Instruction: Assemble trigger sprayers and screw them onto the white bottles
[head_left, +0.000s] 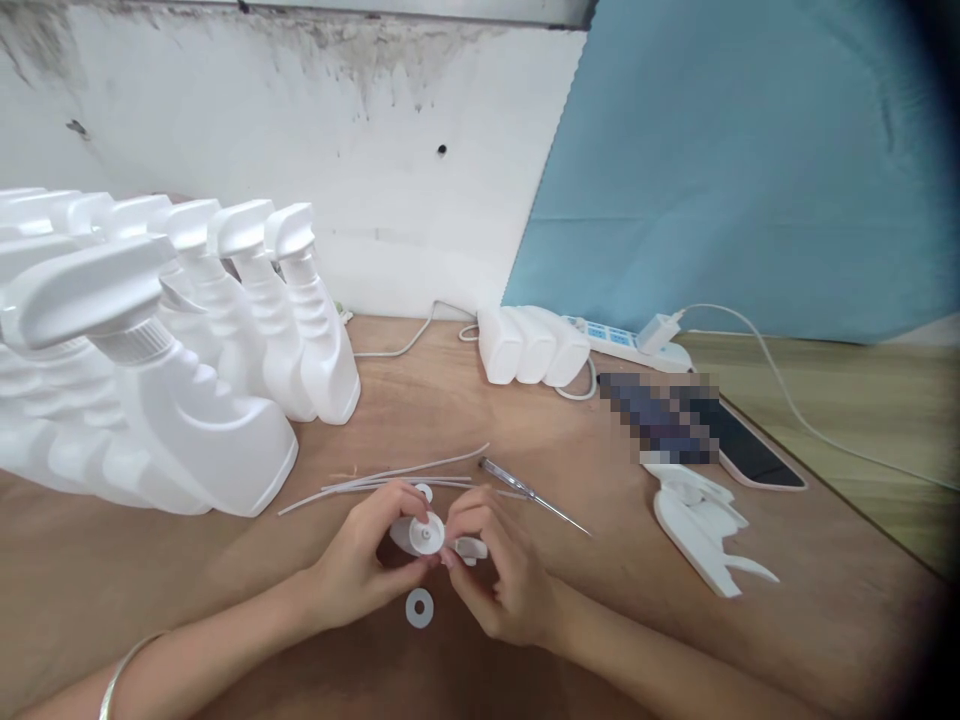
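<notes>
Nearest the camera, two bare forearms (pixel 247 630) are stretched over a brown wooden-looking table (pixel 225 590), the left one ringed by a pale bangle (pixel 124 675). A white plastic spray head with a round open collar (pixel 427 534) is held above the table, its opening turned toward the camera. Its collar is pinched between thumb and forefinger of the left hand (pixel 379 550). The thumb and fingertips of the right hand (pixel 506 565) are brought close together at its other side; whether anything is gripped between them cannot be told.

A flat white washer (pixel 410 608) is seen just below the hands, and another small white ring (pixel 424 493) just beyond. Farther out, thin whitish tubes (pixel 360 485) and a slim screwdriver (pixel 529 493) are laid out. White spray heads (pixel 694 525) are placed to the right, near a dark phone (pixel 757 445). White spray bottles (pixel 202 430) are lined up at left; three white plastic containers (pixel 517 345) are set by a white power strip (pixel 671 355) at the back.
</notes>
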